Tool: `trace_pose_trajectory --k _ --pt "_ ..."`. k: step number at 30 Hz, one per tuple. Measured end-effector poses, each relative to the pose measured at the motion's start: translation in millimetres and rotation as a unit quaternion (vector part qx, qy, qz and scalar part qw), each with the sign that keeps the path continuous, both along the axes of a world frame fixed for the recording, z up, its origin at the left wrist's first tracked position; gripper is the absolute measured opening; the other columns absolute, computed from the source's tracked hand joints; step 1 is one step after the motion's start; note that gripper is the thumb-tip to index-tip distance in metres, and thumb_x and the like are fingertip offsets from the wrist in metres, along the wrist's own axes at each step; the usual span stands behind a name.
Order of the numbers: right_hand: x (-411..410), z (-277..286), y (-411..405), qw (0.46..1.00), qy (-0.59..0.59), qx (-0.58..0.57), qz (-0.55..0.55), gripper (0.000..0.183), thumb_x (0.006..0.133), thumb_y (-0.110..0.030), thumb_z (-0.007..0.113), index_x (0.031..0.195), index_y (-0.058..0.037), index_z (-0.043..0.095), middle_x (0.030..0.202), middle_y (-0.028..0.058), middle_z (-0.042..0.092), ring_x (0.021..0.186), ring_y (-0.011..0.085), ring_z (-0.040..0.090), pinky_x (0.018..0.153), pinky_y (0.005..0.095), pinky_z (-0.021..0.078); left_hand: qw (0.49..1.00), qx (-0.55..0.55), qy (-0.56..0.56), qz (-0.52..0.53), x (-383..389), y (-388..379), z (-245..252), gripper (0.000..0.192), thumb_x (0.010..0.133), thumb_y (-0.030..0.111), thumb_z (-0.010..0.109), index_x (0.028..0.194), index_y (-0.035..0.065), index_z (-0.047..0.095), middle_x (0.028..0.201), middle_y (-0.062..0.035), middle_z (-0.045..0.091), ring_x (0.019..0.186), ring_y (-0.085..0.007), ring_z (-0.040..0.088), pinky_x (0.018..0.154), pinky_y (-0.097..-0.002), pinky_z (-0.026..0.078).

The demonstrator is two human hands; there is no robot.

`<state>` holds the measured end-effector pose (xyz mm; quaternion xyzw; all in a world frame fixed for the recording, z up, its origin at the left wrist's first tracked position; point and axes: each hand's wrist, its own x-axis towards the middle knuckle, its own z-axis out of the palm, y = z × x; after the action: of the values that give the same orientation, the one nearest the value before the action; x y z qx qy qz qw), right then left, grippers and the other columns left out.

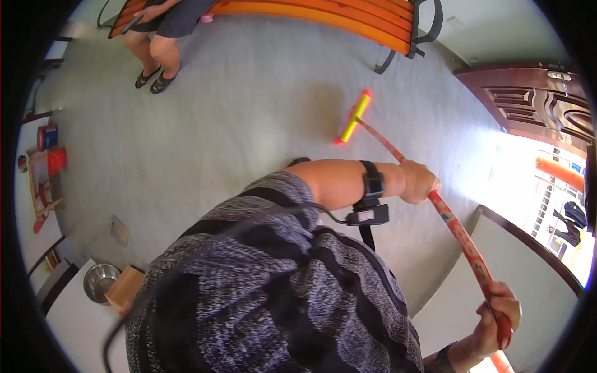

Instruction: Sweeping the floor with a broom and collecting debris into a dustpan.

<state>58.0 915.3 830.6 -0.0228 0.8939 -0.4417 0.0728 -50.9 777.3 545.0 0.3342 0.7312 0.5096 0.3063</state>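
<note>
A red patterned pole (459,233) runs from the lower right up to a yellow and red mop or broom head (356,116) on the grey floor (224,116). My left hand (419,183) is wrapped around the middle of the pole, the arm reaching across from the body with a black strap and a small device at the wrist. Near the pole's far end, at the lower right, my right hand (499,310) grips it too. The head looks slightly blurred, so its exact kind cannot be told.
An orange slatted bench (317,14) stands at the top, with a seated person's legs (163,51) at its left. A brown door (536,102) stands open at right. A steel bowl (101,283), a cardboard box (125,285) and a red bucket (56,161) are at left.
</note>
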Motion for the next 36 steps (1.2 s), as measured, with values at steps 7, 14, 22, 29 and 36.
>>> trace_pose_trajectory --k 7,14,22,29,36 --pt "-61 -143 -16 0.941 -0.206 -0.249 -0.096 0.022 0.071 0.004 0.057 0.092 -0.0011 0.056 0.113 0.0107 0.056 0.077 0.0092 0.051 0.06 0.0206 0.0417 0.966 -0.203 0.122 0.108 -64 -120 -99 0.008 0.067 0.01 0.059 0.074 0.0096 0.057 0.072 -0.0119 0.06 0.071 -0.0336 0.059 0.06 -0.0433 0.045" --pt "-60 -159 -34 0.943 -0.243 -0.207 -0.096 0.022 0.076 0.006 0.057 0.096 -0.0024 0.055 0.114 0.007 0.056 0.081 0.0078 0.052 0.06 0.0207 0.0426 0.972 -0.207 0.093 0.067 -59 -112 -145 0.006 0.066 0.012 0.061 0.072 0.0112 0.06 0.068 -0.012 0.061 0.069 -0.0332 0.059 0.06 -0.042 0.046" --pt "48 -25 -13 0.965 -0.145 0.039 -0.216 0.018 0.068 -0.006 0.062 0.084 0.0001 0.055 0.106 0.0145 0.059 0.079 0.0145 0.052 0.065 0.0234 0.0399 0.991 -0.089 0.021 -0.102 27 48 -32 0.016 0.071 0.008 0.054 0.086 0.0126 0.061 0.085 -0.0103 0.062 0.091 -0.0304 0.056 0.075 -0.0413 0.046" --pt "98 -6 49 0.97 -0.005 -0.071 -0.231 0.024 0.07 -0.008 0.063 0.092 -0.0003 0.057 0.106 0.0172 0.058 0.069 0.0143 0.054 0.059 0.0206 0.0415 0.963 -0.098 0.067 -0.243 21 76 20 0.018 0.072 0.007 0.05 0.086 0.0117 0.061 0.088 -0.0115 0.062 0.092 -0.0326 0.057 0.076 -0.044 0.046" --pt "34 -91 92 0.92 -0.152 -0.299 -0.2 0.032 0.07 0.001 0.056 0.102 -0.0001 0.055 0.124 0.0166 0.049 0.07 0.0095 0.054 0.057 0.0213 0.0443 0.915 -0.313 0.166 -0.191 -67 49 -12 0.022 0.075 0.007 0.051 0.093 0.0117 0.062 0.088 -0.0145 0.063 0.086 -0.0317 0.06 0.073 -0.0437 0.046"
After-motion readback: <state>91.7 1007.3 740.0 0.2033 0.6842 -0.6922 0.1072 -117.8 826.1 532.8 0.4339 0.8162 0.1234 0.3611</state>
